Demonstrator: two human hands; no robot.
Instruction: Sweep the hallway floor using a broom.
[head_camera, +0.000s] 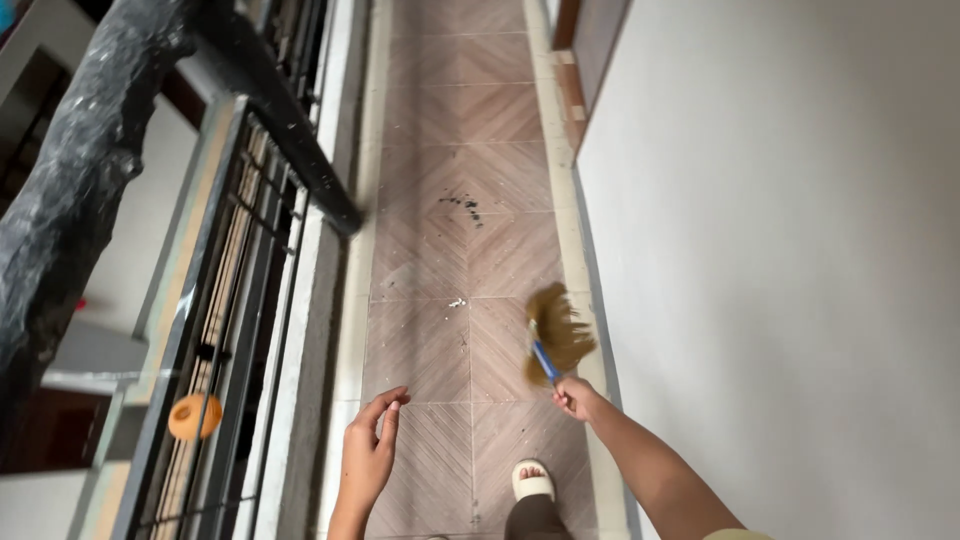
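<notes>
**A:** What did your right hand (577, 397) have hold of in that narrow corridor?

**B:** You had it clenched around the blue handle (545, 361) of a short broom (556, 333), fingers wrapped fully round the lower end, the straw-coloured bristles blurred and fanned out above the tiled floor (460, 250), close to the pale skirting along the white wall (780, 250).

**A:** And your left hand (369, 450)?

**B:** It hung free, fingers loosely spread and slightly curled, gripping nothing and touching nothing, just beside the kerb under the black railing (270, 110).

**A:** What lay ahead of the broom?

**B:** A small white scrap (457, 302) sat on the tiles just left of the bristles, and a scatter of dark specks (463, 207) lay farther up the corridor. Your sandalled foot (532, 482) stood between your two arms, and an orange round object (194, 416) showed through the railing bars at the left
</notes>
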